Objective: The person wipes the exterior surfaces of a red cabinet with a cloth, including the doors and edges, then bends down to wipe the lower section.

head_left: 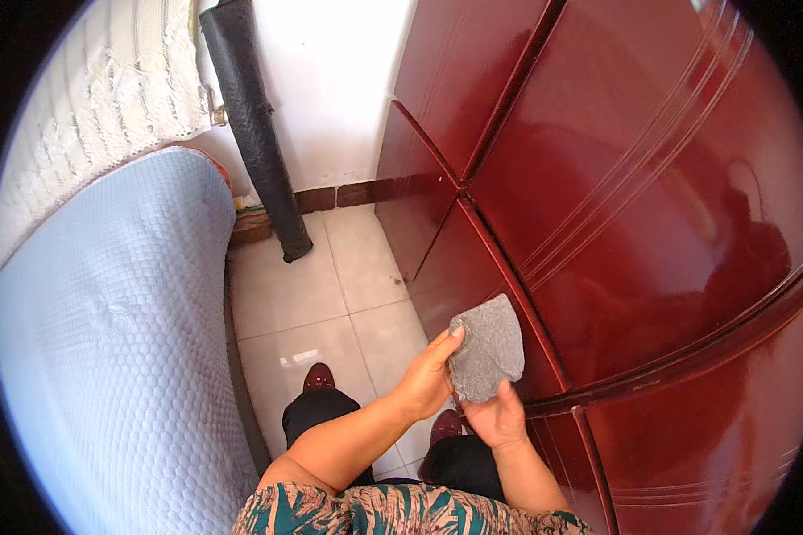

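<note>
A grey cloth point(488, 348), folded into a flat pad with one rounded corner, is held up in front of the dark red cabinet point(633, 205). My left hand point(430, 374) grips its left edge, thumb on top and the other fingers hidden beneath. At its lower edge is my right hand point(500, 417), with the thumb against the cloth and the remaining fingers mostly hidden under it. Whether the cloth touches the cabinet front behind it, I cannot tell.
On the left lies a bed with a pale blue quilted cover point(125, 339). A black-wrapped pipe point(259, 134) slants down to the tiled floor point(330, 294) by the white wall. Beside it hangs a cream knitted cloth point(143, 71). My dark red shoes point(318, 376) stand between bed and cabinet.
</note>
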Demonstrator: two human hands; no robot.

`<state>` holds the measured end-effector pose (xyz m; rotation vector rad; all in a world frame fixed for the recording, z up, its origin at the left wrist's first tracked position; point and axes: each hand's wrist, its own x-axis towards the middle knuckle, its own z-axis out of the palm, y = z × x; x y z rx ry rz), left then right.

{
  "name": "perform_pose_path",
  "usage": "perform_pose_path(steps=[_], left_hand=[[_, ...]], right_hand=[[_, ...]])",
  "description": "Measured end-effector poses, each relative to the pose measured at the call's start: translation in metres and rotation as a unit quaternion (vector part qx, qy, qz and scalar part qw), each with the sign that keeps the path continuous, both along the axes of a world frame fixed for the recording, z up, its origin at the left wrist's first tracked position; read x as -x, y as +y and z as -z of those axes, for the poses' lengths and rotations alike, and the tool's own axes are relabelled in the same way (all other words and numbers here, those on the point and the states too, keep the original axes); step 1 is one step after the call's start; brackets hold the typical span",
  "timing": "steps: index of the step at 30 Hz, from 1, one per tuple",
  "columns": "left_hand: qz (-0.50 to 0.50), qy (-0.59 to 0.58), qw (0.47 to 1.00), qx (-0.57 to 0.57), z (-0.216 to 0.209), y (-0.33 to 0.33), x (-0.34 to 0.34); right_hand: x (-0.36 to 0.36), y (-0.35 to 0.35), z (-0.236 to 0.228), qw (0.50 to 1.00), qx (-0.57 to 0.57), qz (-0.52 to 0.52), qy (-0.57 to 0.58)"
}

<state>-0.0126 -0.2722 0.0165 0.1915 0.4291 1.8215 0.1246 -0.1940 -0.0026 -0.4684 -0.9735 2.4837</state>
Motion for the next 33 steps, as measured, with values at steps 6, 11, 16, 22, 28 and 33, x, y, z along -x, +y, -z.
perform_pose_path(steps=[6, 11, 16, 22, 28, 33], left_hand=[[0.000, -0.003, 1.000, -0.027, 0.000, 0.001, -0.006], [-0.003, 0.037, 0.998, -0.041, -0.004, -0.006, -0.001], [0.007, 0.040, 0.999, -0.008, 0.000, -0.011, -0.001], [0.005, 0.040, 0.999, 0.008, 0.002, -0.012, -0.004], [-0.009, 0.030, 0.999, 0.038, 0.004, -0.013, -0.001], [-0.015, 0.009, 0.996, 0.089, 0.010, -0.009, -0.002]], right_hand=[[0.014, -0.002, -0.074, 0.965, -0.119, 0.197, -0.128], [-0.004, 0.021, -0.196, 0.710, -0.479, 0.501, -0.123], [-0.011, 0.027, -0.330, -0.105, -0.897, 0.371, -0.215], [-0.009, 0.038, -0.287, -0.147, -0.842, 0.296, -0.427], [-0.014, 0.022, -0.185, -0.004, -0.873, -0.031, -0.487], [-0.009, 0.036, -0.192, -0.018, -0.908, -0.078, -0.410]])
